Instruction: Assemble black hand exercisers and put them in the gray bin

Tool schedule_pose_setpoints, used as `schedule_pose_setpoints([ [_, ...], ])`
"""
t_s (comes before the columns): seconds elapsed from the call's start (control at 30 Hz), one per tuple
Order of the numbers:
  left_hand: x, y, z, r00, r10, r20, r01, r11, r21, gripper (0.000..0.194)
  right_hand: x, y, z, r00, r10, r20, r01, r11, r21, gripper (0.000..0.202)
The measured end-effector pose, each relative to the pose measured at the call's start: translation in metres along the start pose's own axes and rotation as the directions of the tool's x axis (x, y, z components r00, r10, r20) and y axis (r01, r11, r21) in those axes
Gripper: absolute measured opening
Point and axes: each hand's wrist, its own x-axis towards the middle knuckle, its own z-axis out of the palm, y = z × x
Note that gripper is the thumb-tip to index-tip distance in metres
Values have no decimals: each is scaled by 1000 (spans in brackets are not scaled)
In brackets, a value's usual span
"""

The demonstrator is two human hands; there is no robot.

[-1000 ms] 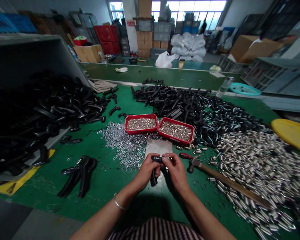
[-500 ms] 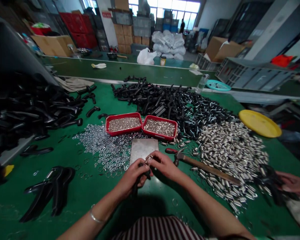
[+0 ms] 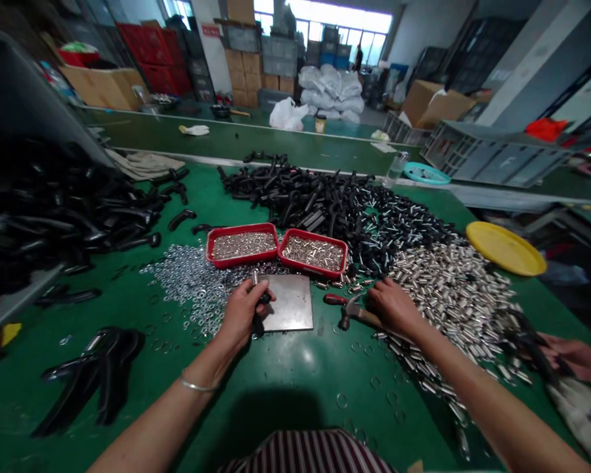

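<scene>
left hand (image 3: 239, 310) grip closed around black handle (image 3: 258, 325): presumably light, stiff; best held mid-length. right hand (image 3: 393, 306) grip obscured.

Right hand (image 3: 394, 307) — now beside the metal springs (image 3: 453, 289)

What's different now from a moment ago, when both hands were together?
The right hand has let go of the black part and moved right, to the metal pieces beside the hammer; whether it holds anything is hidden. The left hand has shifted left and forward to the left edge of the metal plate, keeping hold of the black part. The hammer, plate and two red trays look unmoved.
</scene>
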Motion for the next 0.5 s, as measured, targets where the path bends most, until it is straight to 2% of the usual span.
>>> schedule_pose_setpoints([
  [0.07,-2,-2,3,999,32,-27,-31,999,13,32,2,0,-7,999,-40,-7,41,998,53,19],
  [0.13,-6,-1,2,997,76,-32,-74,996,56,32,3,-1,-14,996,15,-84,0,985,170,22],
  [0.2,-10,2,1,988,157,-17,-152,974,168,32,6,-13,-21,958,202,-205,-108,913,394,25],
  [0.23,-12,3,2,979,206,-2,-200,953,226,31,8,-26,-23,923,318,-218,-150,817,556,24],
  [0.27,-14,4,5,968,251,19,-247,930,272,30,12,-43,-25,890,419,-181,-168,670,723,24],
  [0.3,-16,5,8,957,287,41,-286,909,302,29,17,-63,-26,874,479,-83,-170,461,871,24],
  [0.33,-18,5,12,949,310,61,-312,895,319,29,23,-86,-26,903,427,54,-149,193,970,28],
  [0.37,-19,5,17,945,318,74,-324,887,328,28,31,-108,-25,927,341,156,-147,-54,988,33],
  [0.4,-20,4,21,945,316,83,-325,883,338,28,40,-129,-22,939,262,224,-159,-248,956,35],
  [0.43,-21,3,24,947,307,90,-319,881,349,28,48,-147,-19,943,214,257,-159,-389,907,35],
  [0.5,-23,2,26,951,296,90,-308,880,362,28,62,-171,-11,941,126,313,-189,-571,799,31],
])
